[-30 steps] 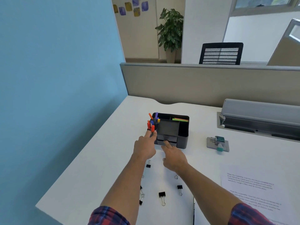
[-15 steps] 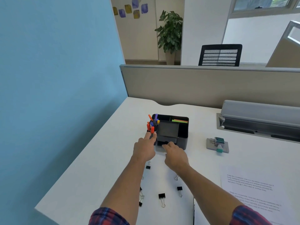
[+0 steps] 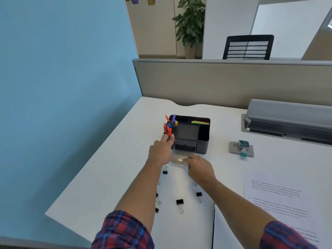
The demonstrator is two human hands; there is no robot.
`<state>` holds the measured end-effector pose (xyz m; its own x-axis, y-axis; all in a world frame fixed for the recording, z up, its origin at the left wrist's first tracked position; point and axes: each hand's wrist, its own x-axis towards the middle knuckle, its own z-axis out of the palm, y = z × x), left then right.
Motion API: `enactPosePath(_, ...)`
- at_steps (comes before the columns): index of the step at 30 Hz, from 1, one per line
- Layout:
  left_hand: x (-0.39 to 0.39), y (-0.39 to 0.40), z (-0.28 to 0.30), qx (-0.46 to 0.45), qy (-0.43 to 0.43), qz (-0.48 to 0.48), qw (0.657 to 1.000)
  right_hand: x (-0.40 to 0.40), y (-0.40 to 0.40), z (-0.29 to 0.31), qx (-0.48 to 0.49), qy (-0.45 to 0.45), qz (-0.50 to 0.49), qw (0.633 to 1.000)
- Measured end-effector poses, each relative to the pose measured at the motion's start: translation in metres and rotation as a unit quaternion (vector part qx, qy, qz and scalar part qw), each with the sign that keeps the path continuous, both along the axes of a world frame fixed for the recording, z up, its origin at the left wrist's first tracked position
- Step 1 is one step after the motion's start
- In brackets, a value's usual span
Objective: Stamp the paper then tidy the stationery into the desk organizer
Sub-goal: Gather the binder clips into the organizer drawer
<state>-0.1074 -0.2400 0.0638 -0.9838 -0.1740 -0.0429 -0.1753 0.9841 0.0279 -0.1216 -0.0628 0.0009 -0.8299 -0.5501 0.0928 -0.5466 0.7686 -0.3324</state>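
Note:
A black desk organizer (image 3: 203, 135) stands mid-desk, with coloured pens (image 3: 169, 125) in its left compartment and sticky notes at the back. Its clear drawer (image 3: 180, 158) is pulled out toward me. My right hand (image 3: 200, 168) grips the drawer's front edge. My left hand (image 3: 161, 151) rests against the organizer's front left corner, fingers touching it. Several black binder clips (image 3: 180, 203) lie on the desk in front of the organizer. A stamp (image 3: 242, 148) on its grey pad sits to the right. The printed paper (image 3: 276, 198) lies at the near right.
A grey cable tray (image 3: 287, 119) runs along the back right of the white desk (image 3: 111, 169). A beige partition (image 3: 215, 81) closes the far side, and a blue wall is on the left. A dark thin object lies near the paper's left edge.
My right hand has drawn back toward me, pulling the clear drawer out of the organizer. My left hand stays at the organizer's corner. The view has tilted down slightly.

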Motion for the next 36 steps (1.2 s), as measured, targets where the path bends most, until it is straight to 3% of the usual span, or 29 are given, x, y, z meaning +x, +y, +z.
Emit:
enactPosePath(14,0.006,0.004,0.003,-0.019,-0.003,-0.006,1.000,0.006,0.005,0.000,0.003,-0.009,0.002,1.000)
enactPosePath(36,0.005,0.006,0.009,-0.017,-0.030,-0.005,0.999,-0.007,0.002,0.026,0.015,0.049,0.035,0.998)
